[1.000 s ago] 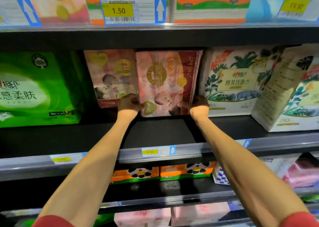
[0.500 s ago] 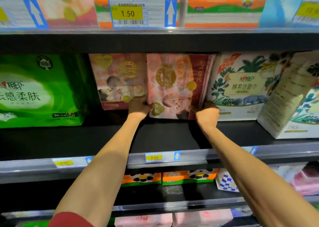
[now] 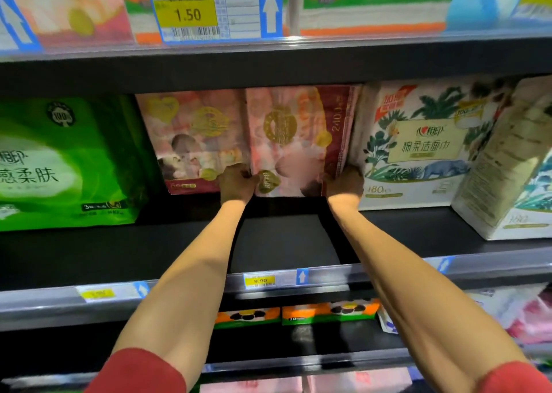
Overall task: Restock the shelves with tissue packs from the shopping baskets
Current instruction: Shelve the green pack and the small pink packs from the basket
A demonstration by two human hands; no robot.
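- Two bare arms with red sleeves (image 3: 136, 371) reach up from 6 o'clock to the middle shelf (image 3: 283, 243).
- On the shelf's front rail, a yellow price tag (image 3: 259, 281) reads "9.90", with a blue arrow beside it.
- The left hand (image 3: 237, 182) grips the bottom left corner of a pink tissue pack (image 3: 298, 142). The fingers are curled shut on it.
- The right hand (image 3: 343, 183) grips the bottom right corner, fingers curled behind the pack's edge.
- The pack stands upright at the back of the shelf. Its dark red side strip reads "240".
- At 9 o'clock, touching it, stands a second pink pack (image 3: 194, 142). Farther left is a big green pack (image 3: 65, 162).
- At 3 o'clock a white pack with palm trees (image 3: 424, 145) reads "180".
- At 12 o'clock, on the shelf above, a tag (image 3: 188, 13) reads "1.50" before orange packs (image 3: 373, 4).
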